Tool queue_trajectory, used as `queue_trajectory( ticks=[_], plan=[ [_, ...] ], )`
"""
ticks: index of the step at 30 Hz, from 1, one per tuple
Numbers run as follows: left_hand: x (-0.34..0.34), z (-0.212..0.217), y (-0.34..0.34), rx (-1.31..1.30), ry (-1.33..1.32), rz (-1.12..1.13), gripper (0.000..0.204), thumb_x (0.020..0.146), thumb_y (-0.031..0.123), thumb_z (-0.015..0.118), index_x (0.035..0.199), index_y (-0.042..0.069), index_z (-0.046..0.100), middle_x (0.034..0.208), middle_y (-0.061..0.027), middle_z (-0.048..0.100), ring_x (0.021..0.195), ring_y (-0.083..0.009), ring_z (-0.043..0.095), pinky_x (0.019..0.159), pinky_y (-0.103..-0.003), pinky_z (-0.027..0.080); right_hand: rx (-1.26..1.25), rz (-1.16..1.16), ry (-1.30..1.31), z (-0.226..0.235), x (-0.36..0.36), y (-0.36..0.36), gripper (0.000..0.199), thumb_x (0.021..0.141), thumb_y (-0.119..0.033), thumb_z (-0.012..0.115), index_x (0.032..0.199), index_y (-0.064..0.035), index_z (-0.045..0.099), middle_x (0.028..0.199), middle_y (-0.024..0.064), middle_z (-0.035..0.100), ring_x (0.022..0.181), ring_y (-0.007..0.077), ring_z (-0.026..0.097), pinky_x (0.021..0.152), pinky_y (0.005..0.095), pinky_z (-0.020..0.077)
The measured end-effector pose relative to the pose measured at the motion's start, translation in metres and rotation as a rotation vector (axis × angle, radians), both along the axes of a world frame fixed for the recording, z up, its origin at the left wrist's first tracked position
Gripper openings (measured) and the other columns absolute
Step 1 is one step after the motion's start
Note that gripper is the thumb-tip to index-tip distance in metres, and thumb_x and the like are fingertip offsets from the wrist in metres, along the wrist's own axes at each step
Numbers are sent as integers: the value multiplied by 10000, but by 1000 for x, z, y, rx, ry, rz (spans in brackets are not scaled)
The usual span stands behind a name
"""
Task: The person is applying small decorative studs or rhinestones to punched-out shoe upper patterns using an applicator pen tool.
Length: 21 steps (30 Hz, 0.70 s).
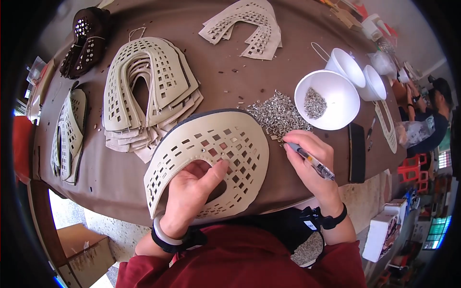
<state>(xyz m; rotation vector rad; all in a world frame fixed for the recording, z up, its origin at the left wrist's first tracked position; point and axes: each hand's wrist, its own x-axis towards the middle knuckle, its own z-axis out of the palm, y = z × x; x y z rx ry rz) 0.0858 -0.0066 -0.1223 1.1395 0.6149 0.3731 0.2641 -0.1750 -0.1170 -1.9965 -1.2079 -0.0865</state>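
Observation:
My left hand grips a cream perforated shoe upper by its inner curved edge, with the thumb on top and the fingers underneath, partly hidden. A few tiny metal pieces sit at its square holes. A clear-barrelled pen lies across my right hand, which is closed around it. The right fingertips are at the near edge of a heap of small silver metal pieces. Whether they also pinch one of these pieces I cannot tell. Just beyond that hand, a white bowl holds more of the pieces.
A stack of cream uppers stands at left, beside a folded upper and dark bundled uppers. More uppers lie at the far side. White cups and a black case are at right. Another person sits far right.

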Motion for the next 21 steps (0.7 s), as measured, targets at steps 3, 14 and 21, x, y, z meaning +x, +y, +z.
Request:
queue_trajectory(
  ticks=[3, 14, 21],
  plan=[
    [0, -2, 2, -22, 12, -20, 256, 893, 135, 682, 1099, -9, 632, 966, -68, 691, 834, -113, 635, 747, -245, 501, 14, 20, -20, 1, 2, 0, 152, 788, 22, 678, 935, -7, 656, 926, 135, 668, 789, 295, 664, 707, 333, 528],
    [7, -13, 9, -338, -183, -64, 320, 944, 149, 613, 1173, -68, 561, 998, -134, 680, 808, -139, 669, 699, -251, 555, 312, 108, 864, 5, -22, -11, 164, 903, 16, 628, 1063, 52, 634, 1049, 109, 671, 927, 108, 620, 830, 234, 502],
    [19, 4, -7, -58, -103, -134, 388, 803, -43, 729, 1141, -117, 554, 1039, -175, 687, 900, -171, 688, 788, -292, 582, 270, 205, 843, -1, -35, 5, 124, 889, -22, 648, 1003, 21, 667, 977, 67, 690, 852, 77, 613, 757, 218, 489]
  ],
)
